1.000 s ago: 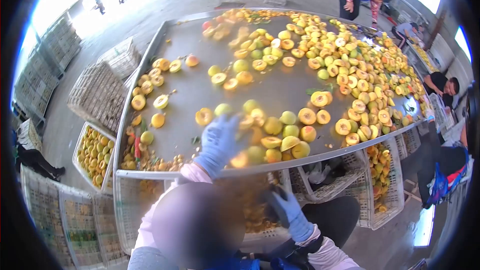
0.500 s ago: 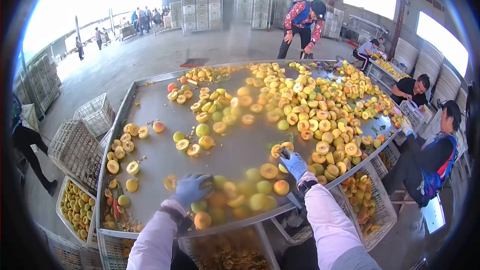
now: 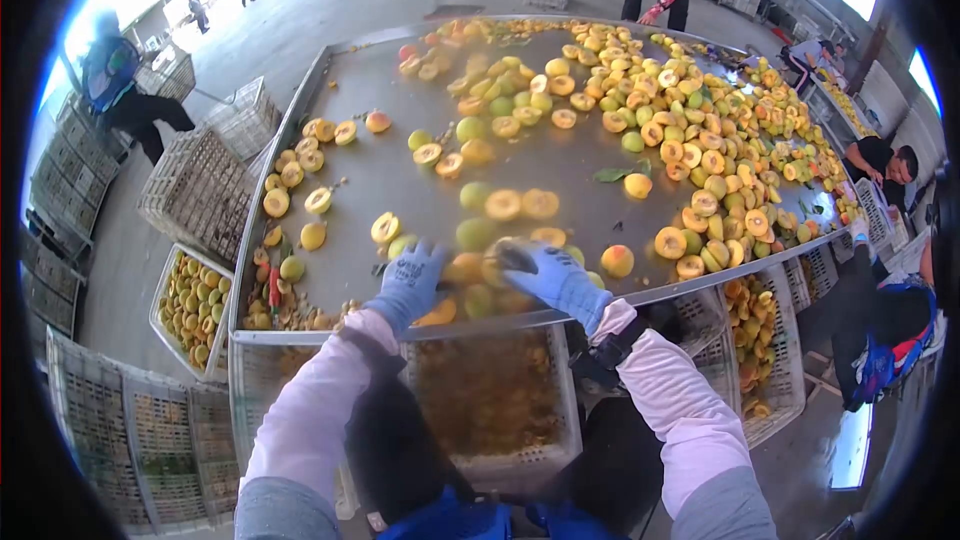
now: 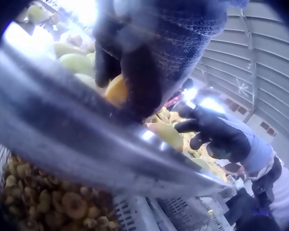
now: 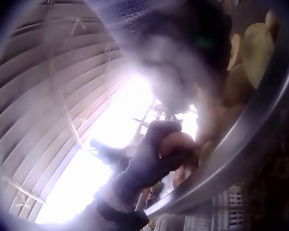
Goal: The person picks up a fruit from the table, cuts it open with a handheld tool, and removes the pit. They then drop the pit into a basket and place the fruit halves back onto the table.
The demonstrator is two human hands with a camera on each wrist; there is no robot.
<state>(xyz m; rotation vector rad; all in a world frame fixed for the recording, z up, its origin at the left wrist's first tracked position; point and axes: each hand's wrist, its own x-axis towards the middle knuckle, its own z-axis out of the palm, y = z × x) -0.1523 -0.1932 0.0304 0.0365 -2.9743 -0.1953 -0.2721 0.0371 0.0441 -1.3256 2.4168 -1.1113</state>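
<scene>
Both hands wear light blue gloves with dark palms, set close over peaches [image 3: 478, 302] by the near edge of the metal table [image 3: 380, 175]. My left hand [image 3: 408, 285] is left of the pile; in the left wrist view its fingers [image 4: 142, 79] close around an orange-yellow peach [image 4: 116, 91]. A round peach [image 5: 177, 147] shows at that hand in the right wrist view too. My right hand [image 3: 560, 285] reaches in from the right, blurred in the head view. The left wrist view shows its fingers spread and slightly bent over a pale peach [image 4: 166, 135].
A heap of halved peaches [image 3: 710, 150] covers the table's right side. Below the near edge stands a crate [image 3: 568, 380] of brownish pieces; a crate of whole fruit [image 3: 192, 305] is at left. A red-handled tool [image 3: 274, 290] lies at the table's left. Several people are around.
My right hand went from below the edge up to the heap, then left towards my left hand. Halves by the right hand moved left into the near pile. The head view tilted up and back down.
</scene>
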